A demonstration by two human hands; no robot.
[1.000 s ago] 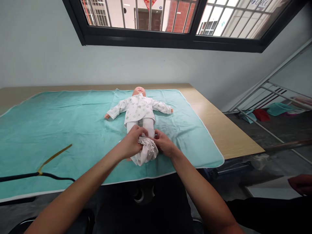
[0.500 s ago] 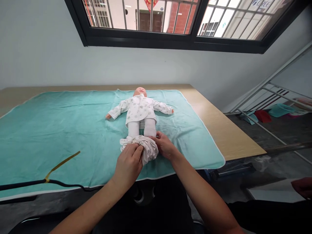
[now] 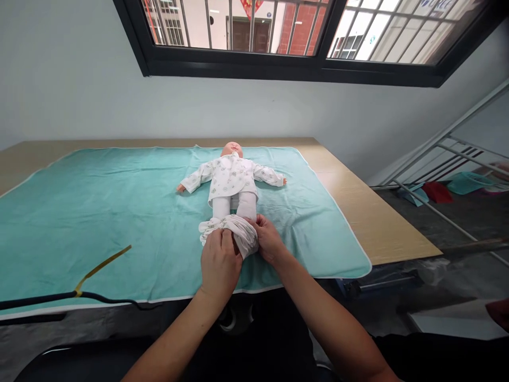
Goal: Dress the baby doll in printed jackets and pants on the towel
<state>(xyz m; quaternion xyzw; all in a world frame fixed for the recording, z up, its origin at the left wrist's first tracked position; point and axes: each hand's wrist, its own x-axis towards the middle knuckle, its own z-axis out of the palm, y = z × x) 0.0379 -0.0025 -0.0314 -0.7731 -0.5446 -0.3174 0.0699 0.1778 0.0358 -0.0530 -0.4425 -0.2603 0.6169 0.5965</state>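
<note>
A baby doll (image 3: 231, 149) lies on its back on a turquoise blanket (image 3: 119, 212), arms spread and head toward the wall. It wears a white printed shirt (image 3: 233, 175). Bunched around its lower legs are white printed pants (image 3: 242, 233), hiding the feet. My left hand (image 3: 220, 260) is closed on the gathered front of the pants, fingertips tucked into the folds. On the other side my right hand (image 3: 268, 239) pinches the edge of the pants beside one of the doll's legs.
The blanket covers much of a wooden table (image 3: 358, 217). A black cable with a yellow tie (image 3: 105, 262) crosses the near left edge. Beyond the table are a wall and a barred window (image 3: 246, 26). At right stands a white metal frame (image 3: 449, 143).
My left hand has moved slightly up and right, its fingers working deeper into the folds of the pants. My right hand keeps its pinch. The view has shifted slightly.
</note>
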